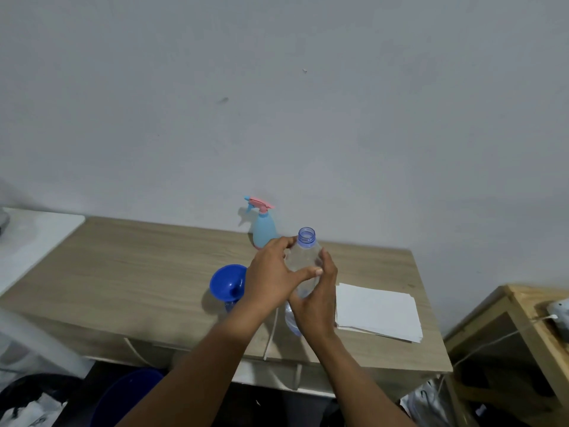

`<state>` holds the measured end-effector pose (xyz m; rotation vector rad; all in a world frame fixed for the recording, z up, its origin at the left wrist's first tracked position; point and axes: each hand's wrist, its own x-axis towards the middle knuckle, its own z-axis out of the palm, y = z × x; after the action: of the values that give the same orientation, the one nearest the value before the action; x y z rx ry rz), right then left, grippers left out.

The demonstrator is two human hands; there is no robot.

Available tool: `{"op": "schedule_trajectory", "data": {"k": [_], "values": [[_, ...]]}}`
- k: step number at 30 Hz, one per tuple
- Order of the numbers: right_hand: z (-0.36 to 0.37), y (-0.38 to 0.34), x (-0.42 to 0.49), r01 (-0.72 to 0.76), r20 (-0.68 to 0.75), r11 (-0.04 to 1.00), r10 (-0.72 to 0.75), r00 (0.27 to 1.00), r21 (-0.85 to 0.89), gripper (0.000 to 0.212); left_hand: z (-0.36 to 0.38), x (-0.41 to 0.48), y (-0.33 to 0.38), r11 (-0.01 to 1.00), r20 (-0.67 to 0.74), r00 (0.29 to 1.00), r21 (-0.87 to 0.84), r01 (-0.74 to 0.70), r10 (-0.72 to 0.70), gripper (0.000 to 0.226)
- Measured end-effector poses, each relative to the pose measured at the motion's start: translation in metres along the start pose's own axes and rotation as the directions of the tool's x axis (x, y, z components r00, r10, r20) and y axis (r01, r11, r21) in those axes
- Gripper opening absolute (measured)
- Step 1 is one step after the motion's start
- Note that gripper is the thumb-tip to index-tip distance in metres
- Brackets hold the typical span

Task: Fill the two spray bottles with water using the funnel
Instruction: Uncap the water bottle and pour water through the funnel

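Both hands hold one clear bottle (303, 260) over the middle of the wooden table (147, 272). The bottle stands almost straight up and leans a little. Its open mouth has no cap and points up toward the wall (277, 103), and its bottom points down toward the person.

The left hand (271, 275) wraps the bottle from the left side. Its thumb lies across the front and its fingers curl near the neck. The right hand (317, 300) wraps the bottle from the right side, lower down. The hands cover most of the bottle, so I cannot tell how much water is in it.

One blue funnel (228, 282) sits just left of the left hand. Its wide end faces up and its thin end points down. A small blue bit shows under it, but the left wrist hides the rest and I cannot tell what it is.

Only one spray bottle (264, 232) is plain to see. It is light blue with a pink top, and it stands straight up at the back by the wall. Its nozzle points left.

One pile of white paper (377, 312) lies flat just right of the hands. One white cord (271, 334) hangs over the front edge of the table. One blue bucket (129, 392) is on the floor, partly hidden by the left arm.
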<state>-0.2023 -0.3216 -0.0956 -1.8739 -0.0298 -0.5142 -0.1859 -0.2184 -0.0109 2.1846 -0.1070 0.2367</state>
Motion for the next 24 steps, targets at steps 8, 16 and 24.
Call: {"op": "schedule_trajectory", "data": {"k": [8,16,24], "values": [[0.004,0.009,0.005,0.053,-0.022,0.997,-0.054,0.998,-0.051,0.11,-0.052,-0.007,-0.016,0.991,0.066,0.995,-0.114,-0.072,0.079,0.093],[-0.008,-0.029,0.002,0.032,0.061,0.998,-0.03,0.998,-0.045,0.106,-0.097,-0.029,-0.115,0.984,0.08,0.989,-0.117,0.136,-0.128,0.127],[-0.001,-0.068,-0.014,0.029,0.267,0.983,0.022,0.963,-0.183,0.102,-0.079,-0.029,-0.146,0.969,0.194,0.967,-0.149,0.198,-0.168,0.126]]}}
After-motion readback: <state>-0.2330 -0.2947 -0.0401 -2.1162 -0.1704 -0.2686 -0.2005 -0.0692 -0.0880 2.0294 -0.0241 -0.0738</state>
